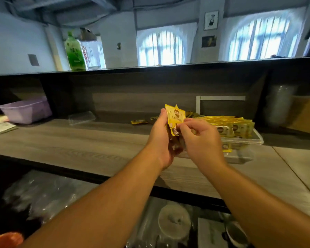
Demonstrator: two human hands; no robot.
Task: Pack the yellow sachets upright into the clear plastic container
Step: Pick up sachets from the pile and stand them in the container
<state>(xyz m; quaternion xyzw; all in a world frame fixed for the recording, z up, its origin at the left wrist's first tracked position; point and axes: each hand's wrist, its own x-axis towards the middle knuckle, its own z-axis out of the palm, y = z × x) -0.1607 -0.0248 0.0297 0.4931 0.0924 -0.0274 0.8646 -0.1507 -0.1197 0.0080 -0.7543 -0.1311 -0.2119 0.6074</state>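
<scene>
Yellow foil showed in both places that mattered: a small bunch of sachets point(174, 119) was clamped upright in the left hand point(161, 138), just left of the clear plastic container point(243, 140), and a dense row of packed sachets point(229, 125) already stood on edge inside that container. The right hand point(200, 138) was closed too, its thumb and fingertips point(188, 121) pinching the lower edge of the held bunch, so both hands were together on the same sachets, in front of the container's left end. A few loose sachets point(140, 121) lay flat on the wooden counter point(79, 144) behind and to the left of the container. The step in hand looked like squaring up or peeling off sachets from the bunch before loading them. The container seemed largely filled, though how much room remained at its left end was hidden by the hands. The next move would probably call for carrying the pinched sachets rightward over the rim and sliding them down on edge beside the standing row, keeping them vertical so they did not flop across it.
</scene>
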